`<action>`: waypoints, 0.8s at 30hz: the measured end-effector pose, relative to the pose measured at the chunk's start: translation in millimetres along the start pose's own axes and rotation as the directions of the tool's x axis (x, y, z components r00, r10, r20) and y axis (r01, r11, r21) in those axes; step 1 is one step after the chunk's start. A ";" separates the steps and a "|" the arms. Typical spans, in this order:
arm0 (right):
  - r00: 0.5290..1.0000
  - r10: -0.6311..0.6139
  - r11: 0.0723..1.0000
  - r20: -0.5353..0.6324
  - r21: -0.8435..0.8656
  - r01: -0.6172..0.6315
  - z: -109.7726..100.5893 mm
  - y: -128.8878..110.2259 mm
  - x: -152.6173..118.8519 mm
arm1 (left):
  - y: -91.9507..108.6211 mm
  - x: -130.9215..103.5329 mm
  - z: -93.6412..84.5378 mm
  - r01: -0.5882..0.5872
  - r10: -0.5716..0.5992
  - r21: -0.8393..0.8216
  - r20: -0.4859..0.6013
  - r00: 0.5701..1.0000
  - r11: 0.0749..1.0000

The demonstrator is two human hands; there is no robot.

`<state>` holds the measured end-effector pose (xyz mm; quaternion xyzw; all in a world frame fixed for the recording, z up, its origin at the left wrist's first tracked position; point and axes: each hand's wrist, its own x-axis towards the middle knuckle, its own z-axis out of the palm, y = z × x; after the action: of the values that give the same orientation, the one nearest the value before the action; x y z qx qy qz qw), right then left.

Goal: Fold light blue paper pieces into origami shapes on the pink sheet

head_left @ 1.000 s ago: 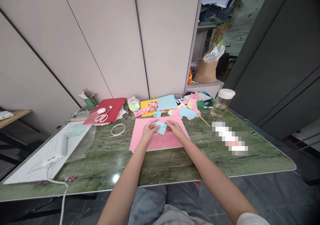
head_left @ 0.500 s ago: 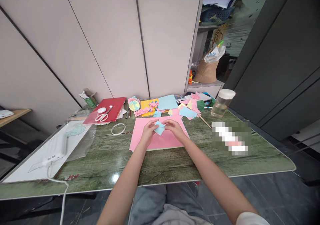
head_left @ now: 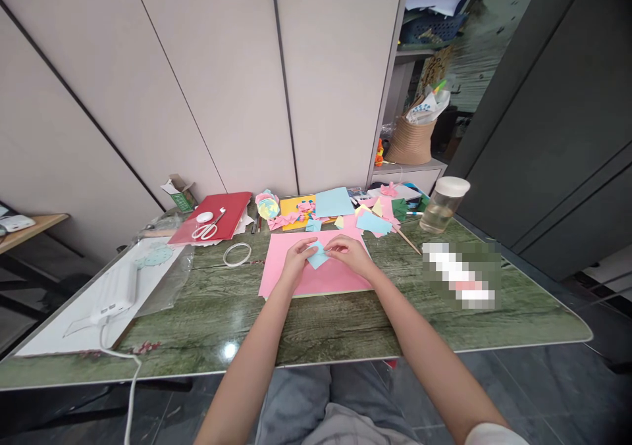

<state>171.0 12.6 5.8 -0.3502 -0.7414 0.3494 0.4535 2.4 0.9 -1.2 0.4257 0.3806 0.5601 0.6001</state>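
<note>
A small folded piece of light blue paper is between my two hands, one corner pointing toward me. My left hand pinches its left side between thumb and fingers. On the right side, my right hand is closed on the paper's edge, fingertips together. Both hands are just over a pink sheet, which lies on the green wood-patterned table. Fingers partly hide the paper's upper edges.
Scissors lie on a red folder at left, near a tape roll. Behind the pink sheet are blue paper and several scraps. A lidded jar stands right. A corded white device sits far left.
My right fingers have shifted slightly over the blue paper, covering more of its upper right. The whole view has moved a little, so everything appears slightly farther right.
</note>
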 end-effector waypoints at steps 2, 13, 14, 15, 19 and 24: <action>1.000 -0.004 1.000 0.003 -0.001 0.004 0.8 0.2 -0.1 | 0.7 -0.4 0.1 -0.001 0.001 -0.002 0.007 1.000 1.000; 0.995 0.085 0.989 -0.055 0.123 -0.078 8.7 11.1 3.4 | 4.0 -4.8 3.2 0.011 -0.013 0.030 0.070 0.997 0.999; 0.993 0.092 0.987 -0.068 0.137 -0.082 8.8 12.6 3.9 | 3.6 -5.0 3.2 0.006 -0.009 0.037 0.077 0.997 0.999; 0.992 0.098 0.985 -0.080 0.152 -0.085 8.9 13.9 4.3 | 3.0 -5.0 3.1 0.000 -0.004 0.044 0.086 0.996 0.999; 0.988 0.124 0.968 -0.095 0.231 -0.100 10.4 16.8 4.7 | 1.0 -4.5 3.3 -0.035 0.027 0.069 0.111 0.993 0.997; 0.986 0.161 0.939 -0.052 0.315 -0.137 13.1 16.0 3.5 | 1.9 -4.7 3.6 -0.067 0.055 0.090 0.130 0.990 0.994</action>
<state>161.0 21.0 -10.6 -0.3428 -0.6305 0.4813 0.5034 4.7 -4.1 1.7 0.4999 0.3545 0.5312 0.5850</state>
